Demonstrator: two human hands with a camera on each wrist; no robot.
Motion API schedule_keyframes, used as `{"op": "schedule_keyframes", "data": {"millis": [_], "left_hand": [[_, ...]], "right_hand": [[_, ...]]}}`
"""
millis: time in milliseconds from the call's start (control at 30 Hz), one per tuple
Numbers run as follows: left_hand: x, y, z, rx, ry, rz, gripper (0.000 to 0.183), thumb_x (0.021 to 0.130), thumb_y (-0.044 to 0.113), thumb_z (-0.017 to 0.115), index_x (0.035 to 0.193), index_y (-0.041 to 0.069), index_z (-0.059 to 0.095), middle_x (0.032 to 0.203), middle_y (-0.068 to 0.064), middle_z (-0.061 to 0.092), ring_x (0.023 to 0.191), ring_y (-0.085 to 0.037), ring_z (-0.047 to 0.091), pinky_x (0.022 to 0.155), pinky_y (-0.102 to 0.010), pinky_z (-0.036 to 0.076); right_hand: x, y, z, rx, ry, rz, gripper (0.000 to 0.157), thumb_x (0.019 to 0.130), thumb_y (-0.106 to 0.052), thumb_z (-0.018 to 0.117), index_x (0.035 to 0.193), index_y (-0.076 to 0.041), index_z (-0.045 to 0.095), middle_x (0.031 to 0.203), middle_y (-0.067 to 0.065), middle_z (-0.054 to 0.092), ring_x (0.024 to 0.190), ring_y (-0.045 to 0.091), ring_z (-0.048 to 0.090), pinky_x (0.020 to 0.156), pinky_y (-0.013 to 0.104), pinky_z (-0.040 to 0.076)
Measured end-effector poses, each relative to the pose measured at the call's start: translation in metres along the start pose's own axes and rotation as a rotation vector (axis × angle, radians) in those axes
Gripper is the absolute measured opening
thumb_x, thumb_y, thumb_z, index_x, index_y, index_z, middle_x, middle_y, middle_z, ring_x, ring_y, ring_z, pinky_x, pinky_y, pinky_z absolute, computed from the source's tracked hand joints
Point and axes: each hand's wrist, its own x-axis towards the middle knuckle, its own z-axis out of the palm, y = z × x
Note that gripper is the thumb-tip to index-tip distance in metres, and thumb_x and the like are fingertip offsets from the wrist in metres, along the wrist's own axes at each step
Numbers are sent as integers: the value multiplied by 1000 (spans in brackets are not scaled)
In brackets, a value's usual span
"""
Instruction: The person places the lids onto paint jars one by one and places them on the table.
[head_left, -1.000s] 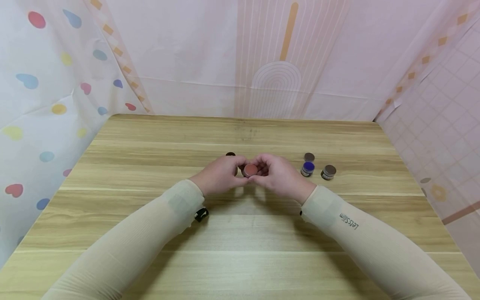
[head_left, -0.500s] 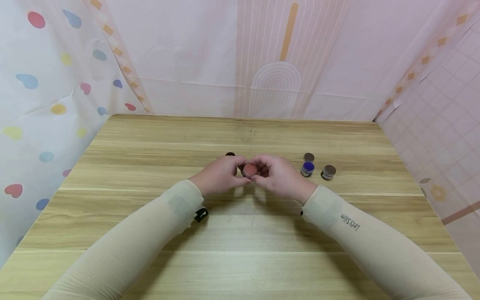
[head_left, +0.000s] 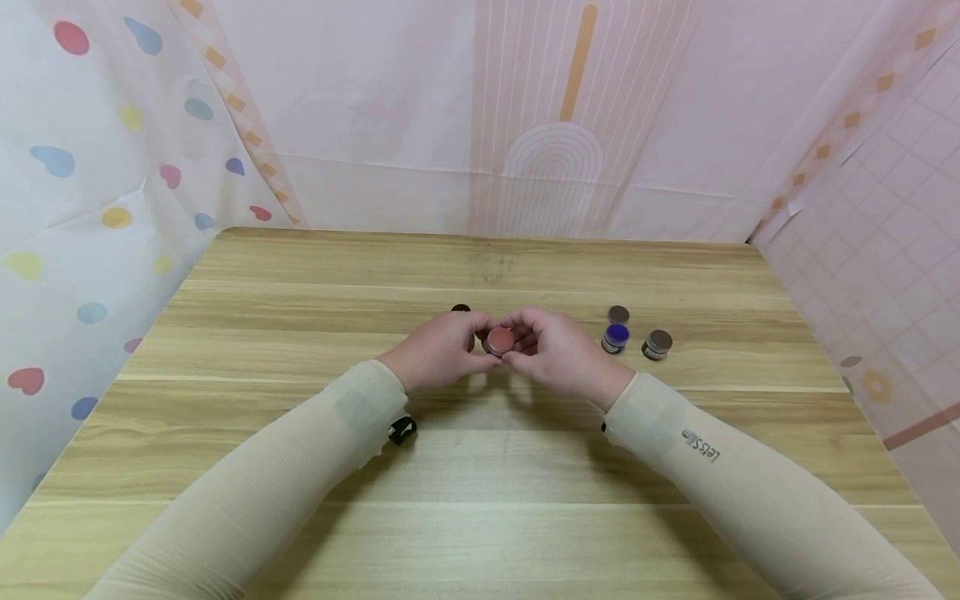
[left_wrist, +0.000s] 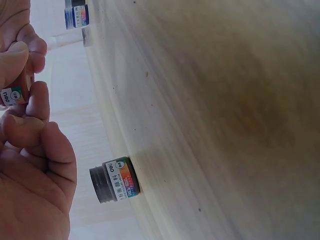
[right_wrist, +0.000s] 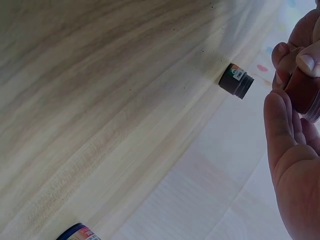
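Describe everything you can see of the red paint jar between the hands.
The red paint jar is round, with a coral top, reddish body and translucent, plastic-looking rim. Its white and green label shows partly. The left hand and right hand grip it above the wooden table, top upward. Whether it is lidded is unclear.

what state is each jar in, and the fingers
red jar: held clear of the table
blue jar: standing upright
rightmost brown jar: standing upright
rear brown jar: partly hidden behind the blue jar
dark jar: standing upright
left fingers: pinching the red jar
right fingers: pinching the red jar
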Motion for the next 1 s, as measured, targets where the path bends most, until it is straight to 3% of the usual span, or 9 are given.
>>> {"op": "schedule_keyframes", "data": {"millis": [433, 700, 833, 1000], "left_hand": [[-1, -1, 1, -21, 35, -6, 23, 96, 24, 78, 116, 14, 71, 97, 2, 70, 80, -15, 57, 71, -30, 49], [-2, -2, 2, -42, 46, -1, 28, 97, 24, 78, 121, 13, 71, 93, 3, 69, 79, -14, 57, 71, -30, 48], [-3, -2, 2, -40, 48, 4, 26, 97, 24, 78, 120, 14, 71, 89, 2, 67, 76, -14, 54, 68, -29, 46], [-3, -2, 2, -36, 42, 5, 25, 98, 21, 77, 120, 13, 70, 94, 2, 68, 75, -14, 54, 67, -29, 46]], "right_hand": [[-1, -3, 0, -16, 51, 24, 26, 97, -13, 76, 121, -8, 67, 111, 7, 73, 102, 19, 70, 91, 33, 59], [0, -1, -1, -37, 31, -18, 43, 98, -8, 72, 139, 1, 60, 118, 13, 73, 107, 22, 71, 94, 34, 59], [0, -2, -1, -23, 34, -47, 34, 98, -7, 71, 131, 0, 66, 116, 13, 74, 105, 22, 72, 93, 34, 60], [-1, -3, -1, -18, 43, 3, 26, 97, -11, 76, 121, -5, 67, 111, 9, 73, 102, 20, 70, 90, 33, 59]]}}
